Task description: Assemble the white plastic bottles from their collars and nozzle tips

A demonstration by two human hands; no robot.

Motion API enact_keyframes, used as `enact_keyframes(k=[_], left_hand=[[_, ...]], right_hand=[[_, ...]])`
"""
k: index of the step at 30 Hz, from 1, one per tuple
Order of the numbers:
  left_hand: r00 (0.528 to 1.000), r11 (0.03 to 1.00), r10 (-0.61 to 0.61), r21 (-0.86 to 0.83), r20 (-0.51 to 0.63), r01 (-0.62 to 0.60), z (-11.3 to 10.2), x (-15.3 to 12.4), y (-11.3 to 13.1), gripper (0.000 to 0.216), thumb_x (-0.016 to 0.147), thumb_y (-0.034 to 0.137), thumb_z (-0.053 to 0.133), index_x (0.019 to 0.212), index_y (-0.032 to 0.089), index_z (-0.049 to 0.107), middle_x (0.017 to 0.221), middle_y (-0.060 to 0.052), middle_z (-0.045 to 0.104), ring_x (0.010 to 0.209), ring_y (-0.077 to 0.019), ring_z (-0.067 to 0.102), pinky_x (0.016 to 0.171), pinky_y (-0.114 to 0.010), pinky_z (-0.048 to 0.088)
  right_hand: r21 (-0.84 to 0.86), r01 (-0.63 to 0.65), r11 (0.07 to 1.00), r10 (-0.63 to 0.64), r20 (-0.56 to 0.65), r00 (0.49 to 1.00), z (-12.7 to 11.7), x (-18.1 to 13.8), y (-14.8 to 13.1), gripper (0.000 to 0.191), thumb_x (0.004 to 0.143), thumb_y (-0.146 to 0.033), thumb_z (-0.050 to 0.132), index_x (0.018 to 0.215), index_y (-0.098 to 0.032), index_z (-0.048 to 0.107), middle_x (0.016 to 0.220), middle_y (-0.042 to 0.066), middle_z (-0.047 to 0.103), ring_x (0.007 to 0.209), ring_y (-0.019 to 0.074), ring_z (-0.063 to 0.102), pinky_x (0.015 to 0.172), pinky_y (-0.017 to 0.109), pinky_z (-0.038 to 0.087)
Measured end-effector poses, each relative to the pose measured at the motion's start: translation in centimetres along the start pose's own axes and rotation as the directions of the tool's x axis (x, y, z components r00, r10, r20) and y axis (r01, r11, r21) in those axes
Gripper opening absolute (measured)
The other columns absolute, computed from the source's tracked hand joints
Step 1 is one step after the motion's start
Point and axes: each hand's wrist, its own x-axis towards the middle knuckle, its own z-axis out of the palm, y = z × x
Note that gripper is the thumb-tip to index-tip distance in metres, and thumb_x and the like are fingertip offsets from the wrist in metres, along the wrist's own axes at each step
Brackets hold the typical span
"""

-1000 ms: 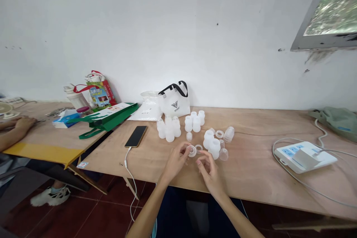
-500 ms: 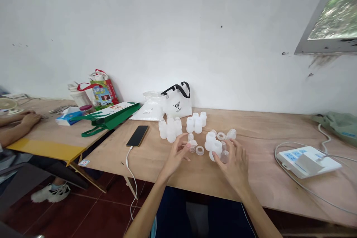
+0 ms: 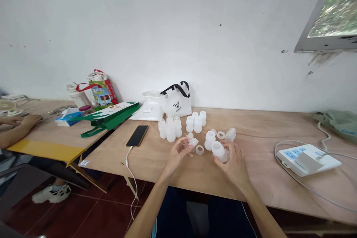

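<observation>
My right hand (image 3: 235, 160) is closed around a small white plastic bottle (image 3: 219, 151), tilted with its open mouth toward the left. Between the fingers of my left hand (image 3: 177, 153) is a small clear plastic piece (image 3: 193, 141); its exact kind is hard to make out. A translucent ring (image 3: 199, 150) lies between the hands. Just beyond the right hand stands another white bottle (image 3: 209, 140), close to a second ring (image 3: 221, 135) and a clear cap (image 3: 231, 134). Farther back are two groups of bottles, one topped with clear caps (image 3: 170, 128) and one uncapped (image 3: 196, 122).
A phone (image 3: 137, 136) on a charging cable lies to the left. White bags (image 3: 178, 104) stand against the wall, with a green bag (image 3: 111, 117) beside them. At right is a power strip (image 3: 306, 160) with cables. Another person's arm (image 3: 21, 130) rests on the left table.
My right hand has closed on the nearer white bottle, lifting and tilting it. My left fingers have closed on the clear piece and raised it slightly.
</observation>
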Motion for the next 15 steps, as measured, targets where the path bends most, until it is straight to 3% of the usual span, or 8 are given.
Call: enact_keyframes(k=[3,9,15], left_hand=[[1.0,1.0,0.018,0.01,-0.004,-0.018,0.1,-0.3,0.3,0.04,0.083,0.041,0.08,0.113,0.02,0.065,0.119,-0.01,0.067,0.111,-0.026,0.065,0.078,-0.031,0.059],[0.979,0.998,-0.021,0.068,0.203,0.007,1.0,-1.0,0.4,0.052,0.084,0.046,0.078,0.127,0.02,0.066,0.112,-0.009,0.069,0.101,-0.0227,0.065,0.081,-0.034,0.059],[0.989,0.994,-0.038,0.105,0.145,0.022,1.0,-1.0,0.3,0.046,0.08,0.049,0.081,0.112,0.018,0.071,0.099,-0.006,0.07,0.089,-0.0194,0.065,0.074,-0.031,0.058]], right_hand=[[0.07,0.048,0.996,-0.051,0.031,0.998,-0.2,-0.2,-0.6,0.026,0.089,-0.042,0.064,0.106,-0.024,0.054,0.102,0.008,0.07,0.096,0.0303,0.064,0.085,0.045,0.049],[0.148,0.188,0.971,-0.196,0.041,0.98,-0.4,-0.6,-2.1,0.022,0.093,-0.033,0.064,0.112,-0.024,0.06,0.101,0.008,0.07,0.093,0.028,0.067,0.078,0.041,0.054],[0.047,0.316,0.948,-0.314,-0.036,0.949,-0.5,-1.0,-1.8,0.028,0.094,-0.021,0.061,0.122,-0.026,0.065,0.107,0.009,0.068,0.096,0.0265,0.067,0.08,0.04,0.057]])
